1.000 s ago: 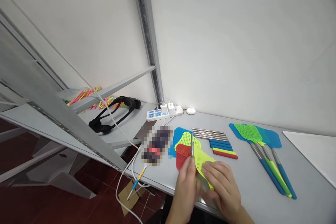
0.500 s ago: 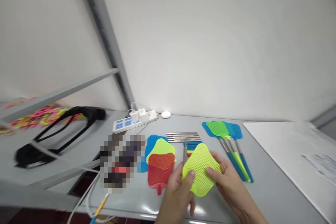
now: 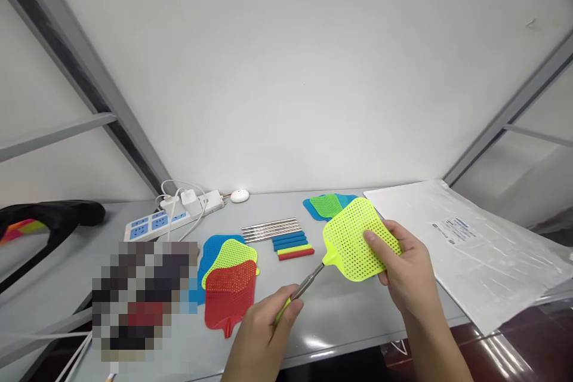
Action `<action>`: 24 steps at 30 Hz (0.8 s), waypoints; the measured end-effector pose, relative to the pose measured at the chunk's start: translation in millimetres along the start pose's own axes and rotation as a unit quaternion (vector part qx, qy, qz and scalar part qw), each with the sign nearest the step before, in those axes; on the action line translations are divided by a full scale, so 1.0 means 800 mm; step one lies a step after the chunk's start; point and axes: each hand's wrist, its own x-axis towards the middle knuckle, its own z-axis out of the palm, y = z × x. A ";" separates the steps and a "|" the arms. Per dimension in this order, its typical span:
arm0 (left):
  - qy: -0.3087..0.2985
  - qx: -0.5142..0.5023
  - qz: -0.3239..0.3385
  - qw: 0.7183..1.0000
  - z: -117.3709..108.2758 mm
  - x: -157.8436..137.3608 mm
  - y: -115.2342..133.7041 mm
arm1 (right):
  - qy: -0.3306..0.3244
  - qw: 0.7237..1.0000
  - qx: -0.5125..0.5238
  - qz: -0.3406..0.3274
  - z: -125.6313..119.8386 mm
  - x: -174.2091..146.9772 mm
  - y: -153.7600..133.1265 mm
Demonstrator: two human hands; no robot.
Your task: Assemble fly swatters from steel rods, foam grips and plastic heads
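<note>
Between my hands is a yellow-green fly swatter (image 3: 353,242), its perforated head up and to the right. My right hand (image 3: 407,265) grips the head's right edge, thumb on the front face. My left hand (image 3: 268,325) is closed round the lower end, where a bit of yellow-green handle shows below the metal rod (image 3: 308,280). The rod's upper tip meets the neck of the head; how deep it sits I cannot tell. Left of my hands lie a red swatter head (image 3: 230,292), a yellow-green head (image 3: 230,256) and blue ones beneath, overlapping.
Several metal rods (image 3: 271,230) lie behind the blue, yellow and red handle tubes (image 3: 290,245). More swatters (image 3: 326,206) rest at the back, partly hidden. A power strip (image 3: 172,218) with cables stands at left, a white-wrapped panel (image 3: 474,245) at right. Grey frame posts (image 3: 111,80) flank the table.
The swatter has turned, so its neck and rod now point down-left. My left hand has moved off the head onto the rod's lower end. The view has swung right.
</note>
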 end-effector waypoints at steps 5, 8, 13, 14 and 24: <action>0.009 0.048 0.020 0.999 -0.004 -0.006 -0.005 | -0.018 0.999 -0.034 -0.007 -0.009 -0.008 -0.007; -0.012 0.090 0.022 0.996 -0.007 -0.010 -0.008 | -0.051 0.996 -0.069 -0.010 -0.015 -0.009 -0.017; -0.022 0.062 0.010 0.998 0.001 -0.023 0.000 | -0.123 0.989 -0.085 0.003 -0.020 -0.007 -0.026; -0.019 0.045 0.001 0.999 0.004 -0.025 0.003 | -0.131 0.988 -0.085 0.007 -0.020 -0.007 -0.025; -0.073 0.097 -0.040 0.992 0.009 -0.010 0.029 | -0.120 0.990 0.056 0.054 -0.024 0.009 0.015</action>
